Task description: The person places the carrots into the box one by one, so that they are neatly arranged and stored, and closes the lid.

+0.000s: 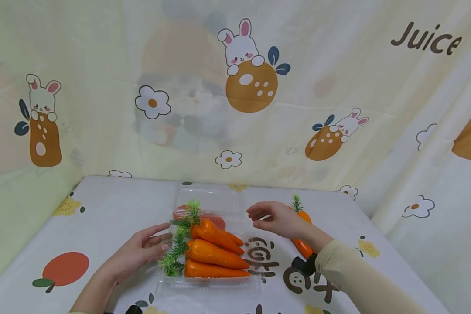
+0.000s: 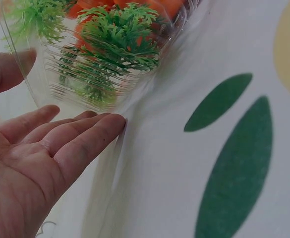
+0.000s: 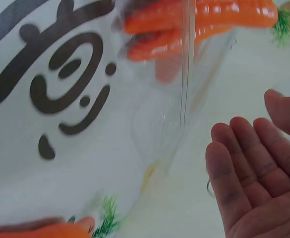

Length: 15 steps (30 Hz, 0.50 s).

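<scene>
A clear plastic clamshell box (image 1: 209, 281) lies with its lid (image 1: 208, 197) folded back. Inside are several orange carrots (image 1: 217, 254), smooth and glossy like imitations, their green leafy tops (image 1: 176, 250) to the left. My left hand (image 1: 143, 250) is at the box's left side, thumb and fingers spread around the ridged end (image 2: 85, 79); whether they touch it is unclear. Beyond the box's right side, my right hand (image 1: 276, 218) hovers with loosely bent fingers, and its palm (image 3: 268, 213) holds nothing.
Another orange carrot (image 1: 305, 216) with a green top lies to the right, partly hidden by my right forearm. A printed cloth (image 1: 114, 205) covers the table, and a patterned curtain (image 1: 188, 144) hangs behind and at both sides.
</scene>
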{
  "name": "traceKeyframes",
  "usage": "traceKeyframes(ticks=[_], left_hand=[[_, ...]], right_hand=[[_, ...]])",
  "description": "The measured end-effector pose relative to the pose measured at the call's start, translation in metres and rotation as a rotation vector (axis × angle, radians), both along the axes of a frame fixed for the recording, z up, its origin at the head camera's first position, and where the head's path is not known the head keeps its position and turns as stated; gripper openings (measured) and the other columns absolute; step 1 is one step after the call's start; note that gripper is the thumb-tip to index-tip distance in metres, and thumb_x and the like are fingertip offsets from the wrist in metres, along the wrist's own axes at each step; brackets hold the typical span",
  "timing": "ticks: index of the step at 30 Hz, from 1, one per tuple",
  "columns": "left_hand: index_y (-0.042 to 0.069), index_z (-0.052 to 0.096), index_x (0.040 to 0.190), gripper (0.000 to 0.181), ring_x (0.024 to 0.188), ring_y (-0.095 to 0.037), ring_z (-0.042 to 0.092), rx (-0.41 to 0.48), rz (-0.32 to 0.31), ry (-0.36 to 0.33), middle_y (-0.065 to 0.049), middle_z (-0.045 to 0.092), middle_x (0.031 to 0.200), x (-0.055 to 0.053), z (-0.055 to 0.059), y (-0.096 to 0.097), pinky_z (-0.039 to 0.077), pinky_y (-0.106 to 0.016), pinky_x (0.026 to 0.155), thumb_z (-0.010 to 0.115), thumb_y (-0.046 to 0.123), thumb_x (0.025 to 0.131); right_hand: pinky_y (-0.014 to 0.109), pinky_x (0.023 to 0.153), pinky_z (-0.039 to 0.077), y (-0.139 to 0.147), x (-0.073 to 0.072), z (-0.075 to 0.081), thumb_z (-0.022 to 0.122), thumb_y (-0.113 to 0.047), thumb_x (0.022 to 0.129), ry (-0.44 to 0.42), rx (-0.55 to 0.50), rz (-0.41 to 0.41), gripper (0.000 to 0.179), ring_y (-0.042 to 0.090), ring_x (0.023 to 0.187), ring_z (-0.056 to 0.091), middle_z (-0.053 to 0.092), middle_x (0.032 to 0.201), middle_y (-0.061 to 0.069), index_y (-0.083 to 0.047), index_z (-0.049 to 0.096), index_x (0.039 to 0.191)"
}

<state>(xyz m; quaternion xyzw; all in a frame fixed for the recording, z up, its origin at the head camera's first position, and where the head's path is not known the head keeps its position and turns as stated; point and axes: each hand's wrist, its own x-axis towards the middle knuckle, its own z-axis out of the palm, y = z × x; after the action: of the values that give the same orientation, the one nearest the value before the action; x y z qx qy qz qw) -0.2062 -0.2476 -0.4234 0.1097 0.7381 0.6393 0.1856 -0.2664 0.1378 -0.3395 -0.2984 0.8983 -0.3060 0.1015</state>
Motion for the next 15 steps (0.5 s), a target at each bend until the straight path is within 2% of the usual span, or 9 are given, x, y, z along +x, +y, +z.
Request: traceKeyframes(ticks=[5,10,15], left_hand=[[-0.004,0.022,0.16,0.073,0.139,-0.045,0.05,-0.001,-0.002,-0.004,-0.034,0.035,0.159,0.0,-0.001,0.0,0.056,-0.045,0.103,0.061,0.019,0.103],[-0.004,0.023,0.16,0.073,0.137,-0.044,0.053,-0.008,0.003,-0.008,-0.034,0.035,0.158,0.0,0.0,0.0,0.057,-0.045,0.102,0.062,0.019,0.103],[-0.003,0.023,0.16,0.072,0.139,-0.046,0.05,-0.014,0.006,-0.003,-0.034,0.034,0.159,0.0,0.0,0.0,0.057,-0.045,0.102,0.061,0.02,0.103]], right_hand=[[0.041,0.099,0.059,0.019,0.001,0.003,0.067,-0.014,0.099,-0.024,-0.038,-0.023,0.035,0.029,0.112,0.07,0.071,0.126,0.017,0.0,0.065,0.131],[0.041,0.101,0.057,0.042,0.003,0.006,0.068,-0.014,0.098,-0.004,-0.053,-0.06,0.036,0.029,0.114,0.069,0.072,0.125,0.014,-0.001,0.065,0.132],[0.032,0.099,0.058,0.067,0.004,0.009,0.069,-0.016,0.098,0.009,-0.07,-0.106,0.037,0.03,0.114,0.069,0.072,0.123,0.013,-0.001,0.065,0.132]])
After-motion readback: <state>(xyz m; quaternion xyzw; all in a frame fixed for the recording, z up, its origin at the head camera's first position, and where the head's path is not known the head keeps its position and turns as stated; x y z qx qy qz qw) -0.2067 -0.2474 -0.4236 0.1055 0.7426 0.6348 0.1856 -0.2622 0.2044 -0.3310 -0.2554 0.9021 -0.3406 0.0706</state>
